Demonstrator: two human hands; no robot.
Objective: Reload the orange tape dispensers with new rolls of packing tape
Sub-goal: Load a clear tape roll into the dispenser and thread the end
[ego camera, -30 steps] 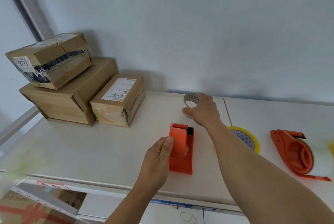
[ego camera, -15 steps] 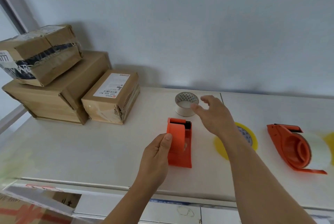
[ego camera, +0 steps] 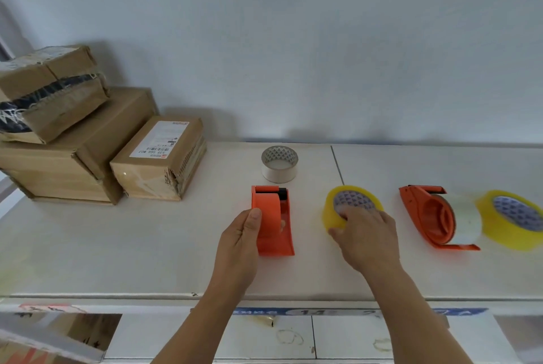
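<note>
Left hand (ego camera: 239,241) grips empty orange dispenser (ego camera: 271,219); right hand (ego camera: 365,239) clasps yellow tape roll (ego camera: 333,208).

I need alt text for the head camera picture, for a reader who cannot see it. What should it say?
A person's left hand holds an empty orange plastic tape dispenser on a white table, while the right hand grips a yellow roll of packing tape beside it. Behind stands a small white tape roll; brown cardboard boxes sit left, a loaded orange dispenser and another yellow roll right.

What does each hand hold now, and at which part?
Left hand grips the empty dispenser by its left side. Right hand grasps the near rim of a yellow roll lying on the table.
</note>
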